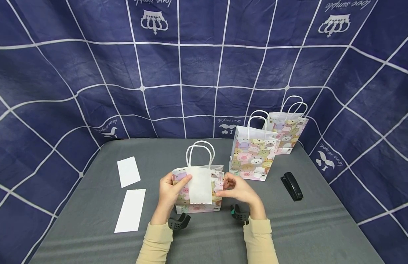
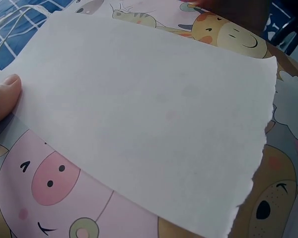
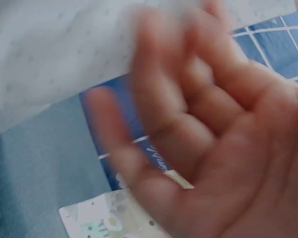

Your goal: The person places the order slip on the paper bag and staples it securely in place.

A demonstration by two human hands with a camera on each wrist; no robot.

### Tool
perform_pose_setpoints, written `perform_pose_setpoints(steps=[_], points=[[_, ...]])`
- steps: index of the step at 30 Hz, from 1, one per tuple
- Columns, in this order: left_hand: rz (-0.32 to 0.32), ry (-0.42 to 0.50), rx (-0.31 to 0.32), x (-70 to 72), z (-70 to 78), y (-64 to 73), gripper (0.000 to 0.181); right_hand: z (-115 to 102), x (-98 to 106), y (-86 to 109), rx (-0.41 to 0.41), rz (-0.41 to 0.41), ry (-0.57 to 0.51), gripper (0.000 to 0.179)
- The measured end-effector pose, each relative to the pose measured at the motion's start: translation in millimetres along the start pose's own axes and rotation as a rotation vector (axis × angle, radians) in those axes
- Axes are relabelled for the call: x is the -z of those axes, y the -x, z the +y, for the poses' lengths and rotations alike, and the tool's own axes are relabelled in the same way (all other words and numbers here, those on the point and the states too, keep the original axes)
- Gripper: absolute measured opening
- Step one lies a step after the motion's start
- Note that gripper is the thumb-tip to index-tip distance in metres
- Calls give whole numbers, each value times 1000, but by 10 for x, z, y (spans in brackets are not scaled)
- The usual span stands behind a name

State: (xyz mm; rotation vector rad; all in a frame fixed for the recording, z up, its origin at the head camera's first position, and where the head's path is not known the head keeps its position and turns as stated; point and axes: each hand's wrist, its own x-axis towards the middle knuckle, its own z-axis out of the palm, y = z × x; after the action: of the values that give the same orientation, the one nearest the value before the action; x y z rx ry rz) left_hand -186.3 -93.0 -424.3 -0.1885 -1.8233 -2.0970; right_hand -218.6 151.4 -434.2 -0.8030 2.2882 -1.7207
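Note:
A small paper gift bag (image 1: 182, 194) printed with cartoon animals and fitted with white twisted handles stands in front of me. Over its front panel hangs a white paper strip (image 1: 200, 185) with a ragged lower edge, filling most of the left wrist view. My left hand (image 1: 171, 189) pinches the bag's upper left side, the thumb (image 2: 7, 99) pressing the strip's edge and the other fingers behind. At the bag's right side is my right hand (image 1: 238, 189), its fingers loosely bent and blurred in the right wrist view. Nothing shows in its grasp; whether it touches the bag is unclear.
Two similar bags, one nearer (image 1: 253, 157) and one farther (image 1: 286, 134), stand upright at the back right. A black stapler (image 1: 292, 186) lies right of them. Two white paper pieces, one upper (image 1: 128, 171) and one lower (image 1: 130, 211), lie on the grey tabletop at left.

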Motion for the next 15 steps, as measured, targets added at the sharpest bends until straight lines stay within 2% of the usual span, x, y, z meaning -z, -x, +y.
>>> perform_pose_setpoints(steps=[4, 7, 9, 11, 15], points=[[-5, -13, -2, 4, -6, 2, 16, -261, -42, 14, 128, 229, 24, 32], [-7, -21, -3, 4, -2, 3, 16, -304, -82, 3, 226, 360, 36, 33], [-6, -31, -6, 3, 3, 4, 16, -318, -102, -9, 272, 392, 34, 41], [-5, -33, -3, 1, 8, 5, 16, -332, -120, -22, 301, 388, 32, 51], [-11, -29, 0, 2, 11, 7, 16, -364, -164, -41, 303, 358, 24, 60]])
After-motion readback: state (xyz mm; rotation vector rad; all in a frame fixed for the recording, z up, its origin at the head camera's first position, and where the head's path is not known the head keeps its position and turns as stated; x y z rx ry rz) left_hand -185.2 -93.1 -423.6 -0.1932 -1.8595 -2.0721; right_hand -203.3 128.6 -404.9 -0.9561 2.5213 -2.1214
